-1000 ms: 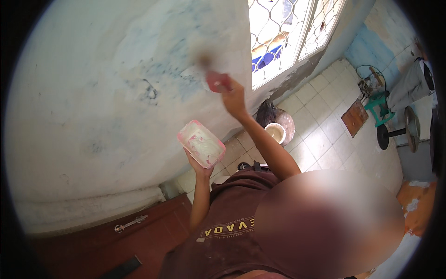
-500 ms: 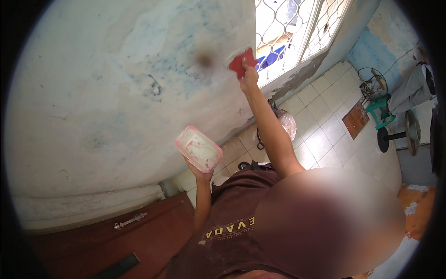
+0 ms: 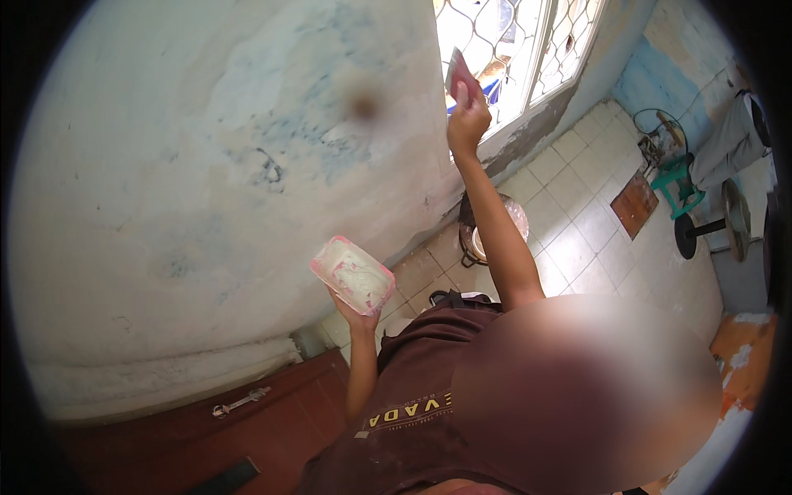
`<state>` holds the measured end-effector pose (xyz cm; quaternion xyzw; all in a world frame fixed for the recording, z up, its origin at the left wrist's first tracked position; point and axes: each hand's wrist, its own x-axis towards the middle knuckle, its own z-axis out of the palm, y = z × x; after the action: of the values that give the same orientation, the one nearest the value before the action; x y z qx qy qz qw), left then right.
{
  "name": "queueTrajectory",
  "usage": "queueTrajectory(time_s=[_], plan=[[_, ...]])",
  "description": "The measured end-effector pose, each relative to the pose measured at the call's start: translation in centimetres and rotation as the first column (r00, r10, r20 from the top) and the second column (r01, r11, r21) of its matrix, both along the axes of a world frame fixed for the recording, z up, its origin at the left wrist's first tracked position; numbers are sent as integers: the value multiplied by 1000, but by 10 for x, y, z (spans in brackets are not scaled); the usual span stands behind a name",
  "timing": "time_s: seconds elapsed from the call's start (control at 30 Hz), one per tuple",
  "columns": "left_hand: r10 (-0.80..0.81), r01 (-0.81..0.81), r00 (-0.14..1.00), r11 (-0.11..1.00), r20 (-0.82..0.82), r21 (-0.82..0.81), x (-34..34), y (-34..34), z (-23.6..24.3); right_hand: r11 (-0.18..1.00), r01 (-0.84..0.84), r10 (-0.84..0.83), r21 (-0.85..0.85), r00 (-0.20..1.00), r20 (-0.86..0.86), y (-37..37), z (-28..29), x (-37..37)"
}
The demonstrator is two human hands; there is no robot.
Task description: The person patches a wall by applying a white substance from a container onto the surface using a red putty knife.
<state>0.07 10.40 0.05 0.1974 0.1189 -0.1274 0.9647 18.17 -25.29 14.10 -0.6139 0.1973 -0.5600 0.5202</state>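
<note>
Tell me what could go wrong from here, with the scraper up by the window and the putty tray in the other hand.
The right hand holds the scraper at the wall's edge beside the grilled window; a stroke might overshoot onto the grille. The left hand holds the pink tray of white putty tilted from below, so putty could slide out. A bucket stands on the floor directly beneath.

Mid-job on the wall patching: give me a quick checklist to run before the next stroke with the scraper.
1. Scraper gripped in right hand: ok, raised by the window grille.
2. Filler on the blade: cannot tell, too small and backlit.
3. Pink tray held by left hand: ok, white filler inside.
4. Blade against the wall: cannot tell; it shows at the wall's edge.
5. Dark spot on the wall covered: not ok, it shows bare.
6. Bucket on the floor clear of the arm: ok.
</note>
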Motion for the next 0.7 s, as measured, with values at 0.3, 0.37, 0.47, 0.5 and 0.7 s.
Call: queueTrajectory(time_s=[0.3, 0.37, 0.47, 0.5, 0.7], plan=[[-70, 72, 996, 997, -53, 42, 12, -6, -25, 920, -64, 46, -387, 997, -56, 117, -15, -5], [-74, 80, 994, 993, -78, 82, 11, -6, -24, 896, -201, 176, -396, 979, -101, 119, -18, -26], [-99, 101, 995, 986, -21, 133, 12, -13, -10, 913, -194, 192, -358, 981, -40, 87, -25, -33], [-103, 99, 995, 985, 20, 143, 15, -15, -5, 950, -125, 128, -286, 992, -7, 71, -18, -26], [-174, 150, 979, 968, 107, 200, 8, -23, 19, 984, 117, -134, -133, 983, -124, 9, 55, 16]])
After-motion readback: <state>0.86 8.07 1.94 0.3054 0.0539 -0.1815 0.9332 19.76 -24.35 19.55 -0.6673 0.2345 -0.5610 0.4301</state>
